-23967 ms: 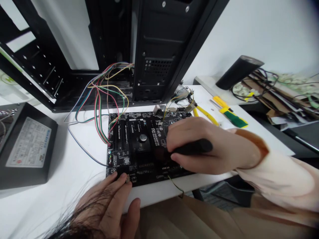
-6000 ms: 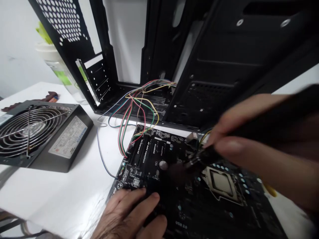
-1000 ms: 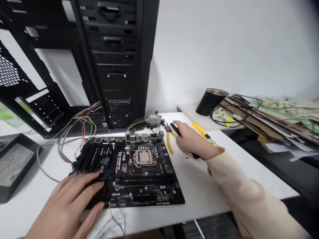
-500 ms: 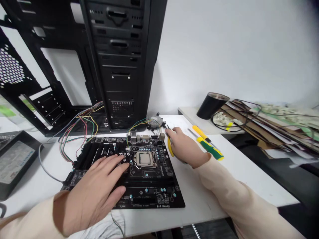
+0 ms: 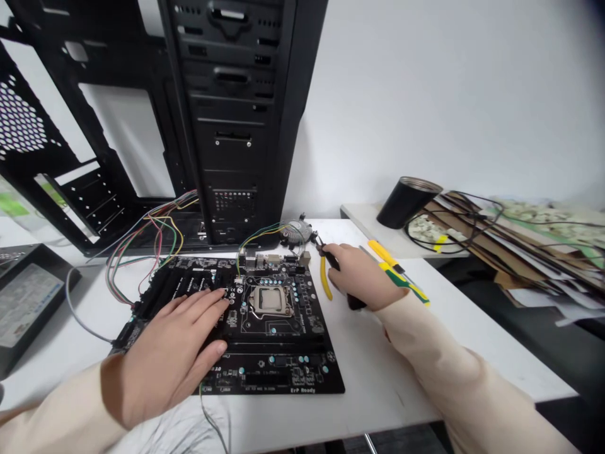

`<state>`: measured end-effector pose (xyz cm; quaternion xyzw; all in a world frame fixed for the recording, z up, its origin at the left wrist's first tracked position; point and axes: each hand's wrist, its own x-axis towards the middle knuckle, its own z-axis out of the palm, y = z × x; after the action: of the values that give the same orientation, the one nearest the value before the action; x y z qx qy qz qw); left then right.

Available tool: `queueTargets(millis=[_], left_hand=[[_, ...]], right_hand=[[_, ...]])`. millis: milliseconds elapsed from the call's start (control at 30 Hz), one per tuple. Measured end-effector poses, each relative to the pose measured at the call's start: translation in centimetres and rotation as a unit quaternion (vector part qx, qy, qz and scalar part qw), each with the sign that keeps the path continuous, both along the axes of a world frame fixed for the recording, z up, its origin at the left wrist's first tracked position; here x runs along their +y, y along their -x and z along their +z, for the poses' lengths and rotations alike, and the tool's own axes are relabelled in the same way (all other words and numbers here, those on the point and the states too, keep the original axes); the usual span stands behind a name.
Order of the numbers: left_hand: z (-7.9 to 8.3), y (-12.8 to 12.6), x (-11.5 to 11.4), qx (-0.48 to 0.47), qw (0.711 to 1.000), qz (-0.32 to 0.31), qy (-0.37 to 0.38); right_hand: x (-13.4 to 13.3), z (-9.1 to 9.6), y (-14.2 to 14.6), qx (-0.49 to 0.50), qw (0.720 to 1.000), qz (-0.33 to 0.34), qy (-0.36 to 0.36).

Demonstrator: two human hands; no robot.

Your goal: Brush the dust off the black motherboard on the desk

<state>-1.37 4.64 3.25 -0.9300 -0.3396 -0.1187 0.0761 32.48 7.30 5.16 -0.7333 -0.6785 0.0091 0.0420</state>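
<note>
My left hand [image 5: 182, 350] lies flat on the left part of a black motherboard [image 5: 307, 343], fingers stretched out. A metal-framed CPU socket with a processor [image 5: 271, 300] shows to the right of those fingertips. Beyond the board's right edge, my right hand [image 5: 363, 275] is curled over a pair of pliers with a yellow handle [image 5: 324, 279]. Dark handle parts show on both sides of that hand, and the jaws point toward the round cooler. What the fingers do underneath is partly hidden. Just right of this hand lie yellow and green-yellow screwdrivers [image 5: 384, 254].
A tall black computer case [image 5: 236, 176] stands behind the board, its coloured wires [image 5: 155, 227] trailing onto it. A round CPU cooler [image 5: 297, 232] sits by the case. At left is a power supply [image 5: 33, 302]. A black cup [image 5: 407, 202] and stacked cardboard [image 5: 472, 236] are at right.
My left hand has slid slightly left on the board. My right hand has shifted a little right, showing more of the yellow handle and a dark handle part. The view has shifted slightly.
</note>
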Motion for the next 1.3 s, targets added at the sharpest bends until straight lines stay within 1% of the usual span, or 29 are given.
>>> queueTargets(millis=[100,233,333,467,567,700,767,833,900,1033,1133,1300], left_hand=[[0.0,0.5,0.5,0.023,1.000,0.009,0.001],[-0.2,1.0,0.9,0.021,0.999,0.025,0.013],[0.1,1.1,0.9,0.030,0.999,0.021,0.041],[0.7,0.7,0.8,0.018,0.997,0.034,0.073],[0.8,0.7,1.0,0.011,0.997,0.032,0.075],[0.5,1.2,1.4,0.007,0.998,0.013,0.063],[0.4,1.4,1.6,0.004,0.999,0.002,0.046],[0.3,1.4,1.6,0.001,1.000,-0.003,0.029],[0.3,1.3,1.6,-0.003,1.000,-0.005,0.024],[0.5,1.1,1.6,-0.013,0.999,0.003,0.032],[0.5,1.1,1.6,-0.002,0.999,0.010,0.042],[0.7,1.0,1.5,0.017,0.998,0.011,0.065]], right_hand=[[0.5,-0.5,-0.5,-0.014,1.000,-0.016,-0.004],[1.3,-1.0,-1.1,-0.035,0.999,-0.020,-0.005],[2.3,-1.1,-1.7,-0.055,0.998,-0.035,-0.011],[3.4,-1.2,-2.4,-0.072,0.995,-0.066,-0.023],[3.6,-0.9,-2.6,-0.071,0.994,-0.078,-0.035],[2.9,0.4,-2.3,-0.060,0.992,-0.088,-0.072],[2.3,1.1,-1.8,-0.043,0.992,-0.077,-0.090],[1.6,1.6,-1.0,-0.018,0.995,-0.052,-0.088],[0.7,1.7,-0.1,0.011,0.998,-0.020,-0.062],[-0.5,1.3,1.3,0.047,0.998,0.047,0.013],[-0.7,0.9,1.7,0.042,0.995,0.078,0.041],[-1.0,0.7,2.1,0.003,0.993,0.098,0.059]])
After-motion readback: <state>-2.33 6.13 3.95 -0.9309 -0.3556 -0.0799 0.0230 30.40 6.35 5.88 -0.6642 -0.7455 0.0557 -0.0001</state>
